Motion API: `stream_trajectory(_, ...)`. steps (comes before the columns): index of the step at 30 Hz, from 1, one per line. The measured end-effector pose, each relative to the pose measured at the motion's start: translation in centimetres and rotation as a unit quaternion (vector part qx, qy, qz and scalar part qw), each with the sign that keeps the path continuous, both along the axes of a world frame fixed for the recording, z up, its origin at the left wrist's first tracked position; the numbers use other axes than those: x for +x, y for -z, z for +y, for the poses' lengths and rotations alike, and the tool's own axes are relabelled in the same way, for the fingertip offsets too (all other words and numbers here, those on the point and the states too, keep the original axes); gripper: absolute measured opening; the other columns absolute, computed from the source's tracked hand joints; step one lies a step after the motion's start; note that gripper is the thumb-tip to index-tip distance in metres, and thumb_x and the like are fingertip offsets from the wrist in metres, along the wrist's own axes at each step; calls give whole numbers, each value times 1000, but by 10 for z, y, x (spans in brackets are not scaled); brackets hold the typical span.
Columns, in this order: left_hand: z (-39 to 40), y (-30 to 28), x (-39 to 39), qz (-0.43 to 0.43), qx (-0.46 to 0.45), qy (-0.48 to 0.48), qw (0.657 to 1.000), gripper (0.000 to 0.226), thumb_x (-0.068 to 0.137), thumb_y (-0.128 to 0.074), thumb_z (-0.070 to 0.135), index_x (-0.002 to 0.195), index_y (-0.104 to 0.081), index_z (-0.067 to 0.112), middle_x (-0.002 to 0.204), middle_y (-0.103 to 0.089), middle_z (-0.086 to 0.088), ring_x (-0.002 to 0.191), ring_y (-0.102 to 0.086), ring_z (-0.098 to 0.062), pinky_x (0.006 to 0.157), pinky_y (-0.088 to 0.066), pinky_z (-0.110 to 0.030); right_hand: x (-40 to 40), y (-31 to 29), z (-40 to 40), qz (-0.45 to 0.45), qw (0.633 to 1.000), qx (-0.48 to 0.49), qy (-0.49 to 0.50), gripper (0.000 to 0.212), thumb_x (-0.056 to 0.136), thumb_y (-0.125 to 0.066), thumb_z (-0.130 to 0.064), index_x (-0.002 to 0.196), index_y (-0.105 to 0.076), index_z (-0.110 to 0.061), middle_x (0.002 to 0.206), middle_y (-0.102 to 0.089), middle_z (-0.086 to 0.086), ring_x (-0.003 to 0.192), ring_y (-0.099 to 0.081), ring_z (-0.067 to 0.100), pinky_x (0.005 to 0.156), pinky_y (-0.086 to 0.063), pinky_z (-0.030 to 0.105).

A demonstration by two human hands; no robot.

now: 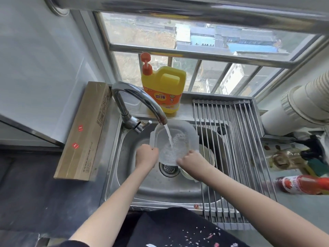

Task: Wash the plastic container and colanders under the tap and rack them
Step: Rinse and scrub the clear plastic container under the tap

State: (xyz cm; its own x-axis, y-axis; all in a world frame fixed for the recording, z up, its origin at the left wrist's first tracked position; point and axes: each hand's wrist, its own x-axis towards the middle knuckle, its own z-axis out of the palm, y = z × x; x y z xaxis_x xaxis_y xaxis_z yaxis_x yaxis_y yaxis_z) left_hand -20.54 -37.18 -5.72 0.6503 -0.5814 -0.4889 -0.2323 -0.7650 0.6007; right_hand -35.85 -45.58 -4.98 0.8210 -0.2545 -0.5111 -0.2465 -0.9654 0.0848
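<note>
A clear plastic container (185, 134) is held over the steel sink (128, 154), tilted toward me, under the running tap (140, 98). Water streams into it and foams inside. My left hand (146, 155) grips its near left rim. My right hand (191, 160) grips its near right rim. A pale colander (208, 154) lies in the sink beneath my right hand, mostly hidden by the hand and the container.
A roll-up steel rack (236, 145) covers the sink's right part. A yellow detergent jug (164, 88) stands behind the tap. A long cardboard box (85, 134) lies left of the sink. A red bottle (306, 184) and other bottles sit on the right counter.
</note>
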Motion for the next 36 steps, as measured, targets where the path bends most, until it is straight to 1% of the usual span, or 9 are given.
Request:
stream_trajectory(3, 4, 1, 12, 60, 83, 18, 995, 28, 85, -50, 11, 58, -43, 8, 56, -45, -5, 47, -42, -21, 46, -33, -23, -18, 7, 8, -110, 991, 74, -19, 6, 85, -51, -11, 87, -55, -15, 73, -69, 3, 69, -65, 23, 84, -50, 31)
stream_trajectory(7, 8, 4, 24, 178, 170, 29, 969, 20, 82, -50, 5, 67, -38, 9, 54, -32, -5, 40, -25, -12, 45, -20, -17, -35, -2, 1, -186, 961, 170, 114, 51, 91, -27, -58, 79, -60, -21, 71, -64, -5, 71, -57, 13, 85, -42, 29)
stream_trajectory(13, 11, -1, 36, 209, 240, 96, 943, 21, 81, -52, 10, 67, -37, 13, 54, -30, -1, 39, -22, -11, 45, -17, -15, -21, -7, -32, -270, 904, 121, 309, 36, 91, -54, -27, 126, -51, -19, 118, -59, 1, 110, -51, 22, 83, -46, 36)
stream_trajectory(17, 7, -13, 46, 228, 273, 134, 925, 23, 82, -52, 13, 66, -36, 17, 51, -28, 2, 32, -21, -9, 44, -15, -15, 9, -14, -45, -120, 948, 82, 284, 57, 82, -67, -42, 129, -42, -21, 118, -51, 4, 108, -52, 25, 76, -46, 36)
stream_trajectory(21, 2, -27, 52, 233, 262, 178, 920, 25, 83, -52, 11, 67, -34, 18, 48, -28, 2, 30, -20, -9, 41, -14, -15, 30, -7, -41, -5, 979, 36, 202, 44, 84, -65, -42, 115, -49, -16, 107, -61, 4, 98, -61, 28, 66, -40, 31)
stream_trajectory(25, 3, -30, 59, 146, 216, 175, 949, 21, 83, -55, 11, 66, -43, 10, 51, -37, -8, 35, -36, -16, 43, -21, -15, 37, -4, -34, -58, 968, 68, 236, 15, 95, -45, -18, 101, -55, -8, 98, -63, 11, 87, -62, 33, 63, -41, 33)
stream_trajectory(28, 8, -24, 60, -52, 147, 129, 979, 24, 81, -57, 27, 66, -54, 9, 72, -58, -18, 80, -65, -34, 57, -36, -24, 36, -4, -29, -157, 933, 104, 306, 21, 99, -41, -21, 91, -51, -5, 88, -62, 16, 81, -60, 36, 59, -38, 34)
stream_trajectory(31, 24, -25, 41, -181, 150, 104, 966, 46, 82, -54, 54, 102, -55, 13, 103, -63, -9, 100, -61, -32, 73, -43, -33, 31, 4, -20, -254, 867, 147, 404, 31, 100, -40, -28, 77, -43, -7, 78, -60, 19, 73, -57, 37, 58, -37, 37)
stream_trajectory(36, 48, -9, 8, -40, 153, 21, 987, 24, 85, -48, 31, 74, -63, 15, 57, -63, 0, 57, -66, -22, 62, -53, -27, 25, 20, 4, -292, 823, 168, 457, 31, 100, -39, -29, 76, -38, -10, 79, -61, 23, 72, -55, 38, 61, -41, 41)
